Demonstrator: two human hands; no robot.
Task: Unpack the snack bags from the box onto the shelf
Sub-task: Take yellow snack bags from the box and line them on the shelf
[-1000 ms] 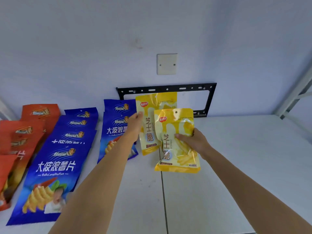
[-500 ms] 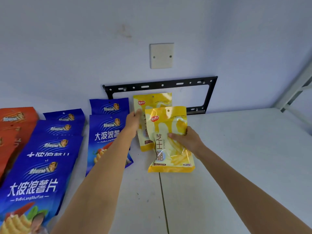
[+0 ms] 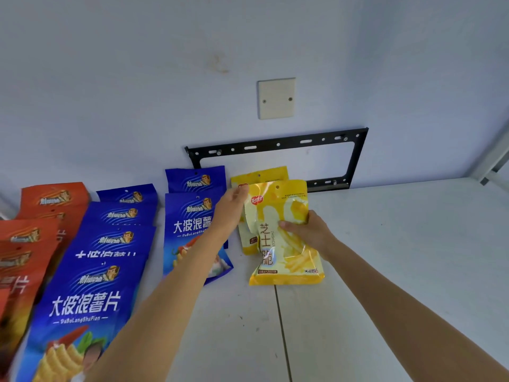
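A: Status of front yellow bag (image 3: pixel 283 238)?
B: Centre frame, on the shelf (image 3: pixel 399 257), gripped at its right edge by the right hand (image 3: pixel 308 232).
A: Left hand (image 3: pixel 234 202)?
B: Fingers at the top left corner of the rear yellow bag (image 3: pixel 260 176); grasp cannot be determined. Blue bags (image 3: pixel 104 244) occupy the left.

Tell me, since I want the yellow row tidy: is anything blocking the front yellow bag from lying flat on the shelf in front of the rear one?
Nothing visible. The right hand grips the front yellow bag, overlapping the rear yellow bag; the shelf below looks bare.
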